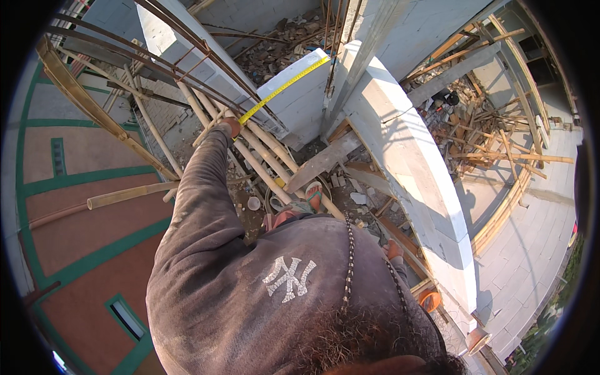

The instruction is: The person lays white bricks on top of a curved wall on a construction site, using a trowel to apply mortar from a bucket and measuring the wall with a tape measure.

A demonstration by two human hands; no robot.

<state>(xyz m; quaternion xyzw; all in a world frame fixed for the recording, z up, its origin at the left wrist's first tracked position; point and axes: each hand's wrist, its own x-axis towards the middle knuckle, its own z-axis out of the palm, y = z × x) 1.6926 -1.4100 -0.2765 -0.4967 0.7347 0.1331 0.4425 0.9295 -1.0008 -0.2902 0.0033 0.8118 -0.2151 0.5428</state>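
1. Left hand [230,127] — reaching far out over scaffold poles [262,156], fingers closed on one end of a yellow tape measure [284,87].
2. The tape runs taut across the top of a white block [300,94], its markings too small to read.
3. Right hand [394,250] low beside the white wall [412,162]; grip cannot be told.
4. Risk, as I judge: leaning this far could cost balance, or the tape could slip off.
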